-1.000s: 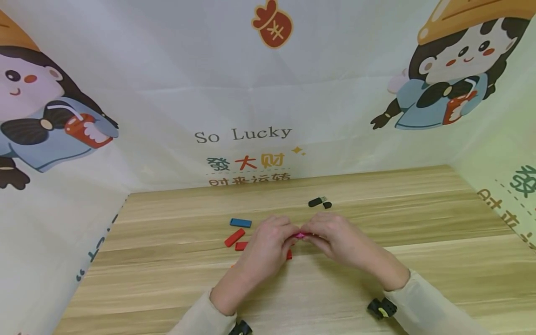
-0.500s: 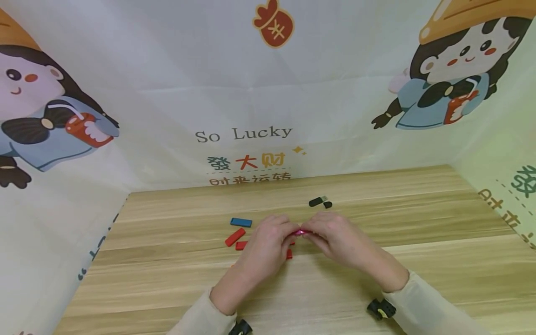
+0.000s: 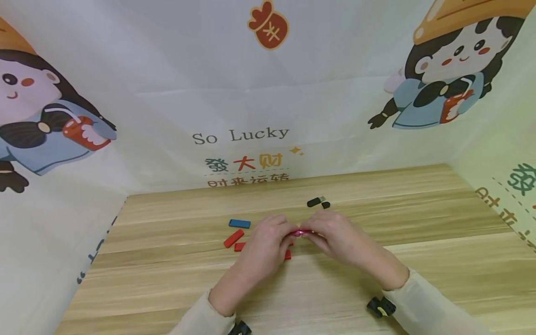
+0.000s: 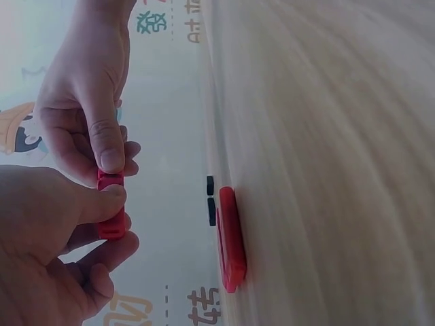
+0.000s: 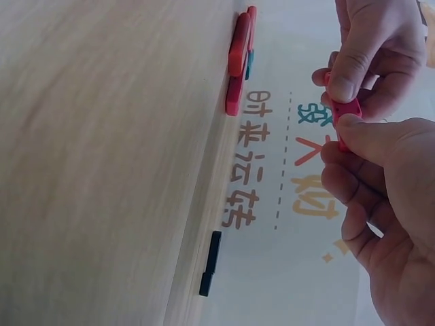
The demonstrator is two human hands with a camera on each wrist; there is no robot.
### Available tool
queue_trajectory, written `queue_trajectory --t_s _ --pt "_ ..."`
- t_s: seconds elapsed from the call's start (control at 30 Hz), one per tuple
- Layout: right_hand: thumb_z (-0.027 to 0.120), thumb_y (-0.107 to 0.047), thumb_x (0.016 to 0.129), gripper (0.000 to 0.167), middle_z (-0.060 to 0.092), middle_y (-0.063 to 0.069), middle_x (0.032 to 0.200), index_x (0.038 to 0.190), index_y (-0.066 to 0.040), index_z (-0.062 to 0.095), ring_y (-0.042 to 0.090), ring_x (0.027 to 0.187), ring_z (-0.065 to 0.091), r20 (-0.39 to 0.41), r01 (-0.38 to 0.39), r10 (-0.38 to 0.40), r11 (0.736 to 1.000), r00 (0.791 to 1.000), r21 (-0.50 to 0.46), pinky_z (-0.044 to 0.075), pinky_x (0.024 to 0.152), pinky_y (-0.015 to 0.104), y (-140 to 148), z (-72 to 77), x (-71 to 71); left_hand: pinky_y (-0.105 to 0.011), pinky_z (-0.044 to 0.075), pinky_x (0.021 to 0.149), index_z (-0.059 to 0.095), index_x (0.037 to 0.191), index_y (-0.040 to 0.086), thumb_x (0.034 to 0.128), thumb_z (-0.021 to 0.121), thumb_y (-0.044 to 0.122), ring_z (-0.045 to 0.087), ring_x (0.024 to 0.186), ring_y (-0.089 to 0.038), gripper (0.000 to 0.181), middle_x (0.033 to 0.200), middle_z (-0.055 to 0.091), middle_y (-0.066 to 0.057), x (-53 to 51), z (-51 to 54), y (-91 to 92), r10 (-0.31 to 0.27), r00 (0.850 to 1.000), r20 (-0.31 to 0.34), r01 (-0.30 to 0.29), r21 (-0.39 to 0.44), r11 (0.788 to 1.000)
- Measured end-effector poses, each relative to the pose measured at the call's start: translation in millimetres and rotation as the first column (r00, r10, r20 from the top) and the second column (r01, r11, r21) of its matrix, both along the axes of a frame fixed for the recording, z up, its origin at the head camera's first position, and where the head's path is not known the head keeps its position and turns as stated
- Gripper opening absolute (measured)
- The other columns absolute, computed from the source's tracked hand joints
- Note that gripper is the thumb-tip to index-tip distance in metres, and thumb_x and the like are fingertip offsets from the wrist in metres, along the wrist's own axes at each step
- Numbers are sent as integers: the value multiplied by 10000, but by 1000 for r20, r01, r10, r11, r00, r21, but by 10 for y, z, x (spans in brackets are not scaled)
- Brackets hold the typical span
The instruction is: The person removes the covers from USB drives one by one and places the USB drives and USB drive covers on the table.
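Both hands meet over the table, pinching one small pinkish-red piece (image 3: 299, 233) between thumbs and fingertips. The left hand (image 3: 264, 246) holds its left end, the right hand (image 3: 341, 239) its right end. In the left wrist view the red piece (image 4: 112, 227) stands upright in the picture, with the left hand (image 4: 41, 231) below and the right hand (image 4: 85, 102) above. The right wrist view has the piece (image 5: 345, 109) between the left hand's thumb and the right hand's (image 5: 401, 183). Fingers cover part of it.
Left of the hands lie a blue piece (image 3: 239, 224) and a red piece (image 3: 233, 238); more red pieces are partly hidden by the left hand. Behind the hands are a black USB stick (image 3: 314, 202) and its black cap (image 3: 325, 205). A printed cloth (image 3: 234, 107) stands behind the table.
The piece between the hands has tilted slightly since the earliest frame. Both hands keep nearly the same position, and the head view has shifted a little.
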State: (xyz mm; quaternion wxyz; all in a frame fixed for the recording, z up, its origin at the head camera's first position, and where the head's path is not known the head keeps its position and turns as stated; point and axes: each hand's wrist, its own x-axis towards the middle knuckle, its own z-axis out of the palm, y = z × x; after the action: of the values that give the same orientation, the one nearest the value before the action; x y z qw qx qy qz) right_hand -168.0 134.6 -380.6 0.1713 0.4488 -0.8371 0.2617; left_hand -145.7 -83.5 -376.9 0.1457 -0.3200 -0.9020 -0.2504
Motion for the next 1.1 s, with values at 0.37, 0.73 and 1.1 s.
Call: queue_trajectory --t_s 0.37,0.73,1.1 --pt "793 -64 953 113 768 15 979 1066 -63 791 146 893 721 24 12 -13 1000 1000 20 612 819 320 3 14 -3 -343 535 775 805 1018 95 977 786 107 588 812 -138 47 869 641 50 6 0 5 32 999 1 -32 -9 999" --pt "816 -54 928 132 772 3 984 1055 -81 792 141 889 719 26 29 -29 1000 999 4 610 806 323 25 8 -6 -372 551 810 798 982 99 946 823 109 622 823 -142 45 879 671 45 -7 -15 17 46 999 -16 -45 21 999" --pt "817 -51 929 116 760 -6 972 1033 -87 780 128 867 699 41 37 -37 999 999 -3 602 759 286 46 6 -29 -416 557 897 792 976 108 928 840 96 651 858 -173 68 908 706 25 -13 -10 -3 65 998 -18 -64 15 998"
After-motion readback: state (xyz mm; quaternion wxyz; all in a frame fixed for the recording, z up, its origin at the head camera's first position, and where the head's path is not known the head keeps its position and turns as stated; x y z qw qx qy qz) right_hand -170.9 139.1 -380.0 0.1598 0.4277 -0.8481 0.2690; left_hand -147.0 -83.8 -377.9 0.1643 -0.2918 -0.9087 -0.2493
